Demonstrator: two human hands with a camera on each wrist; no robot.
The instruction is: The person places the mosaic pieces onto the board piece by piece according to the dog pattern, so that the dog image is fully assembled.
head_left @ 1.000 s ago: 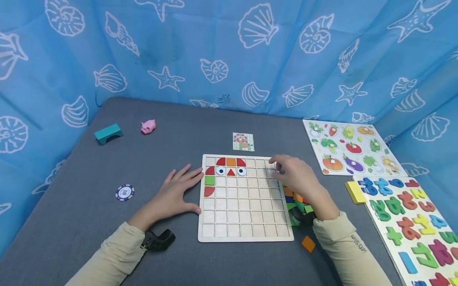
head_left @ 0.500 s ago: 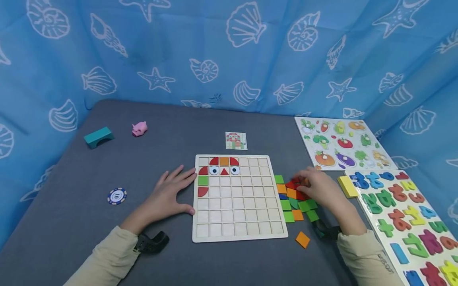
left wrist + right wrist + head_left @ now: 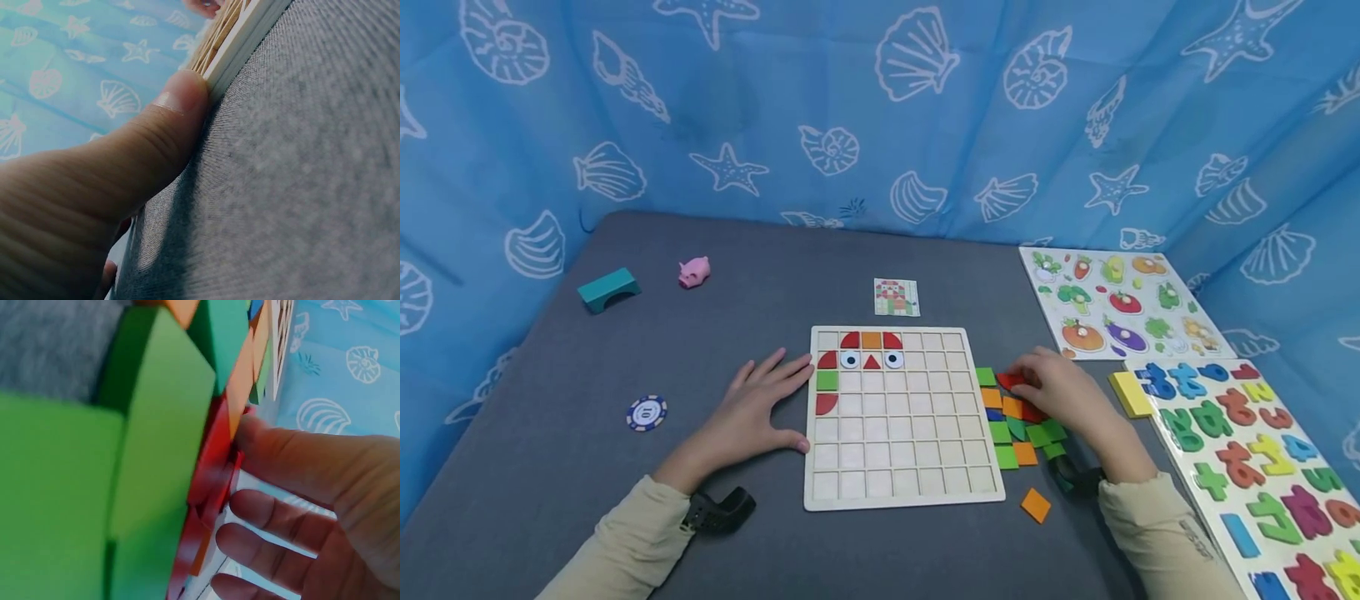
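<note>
1 gridded board lay well inside the table's far edge; 1 left hand, fingers spread, touched the board's left edge. 1 right hand hung over red pieces past its right edge, pinch undeterminable. Selection seemed underway; lifting 1 called for a clean pinch.

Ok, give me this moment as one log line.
left hand: touching board; right hand: at red tiles; board: mostly unfilled; lone orange tile: on table
</note>
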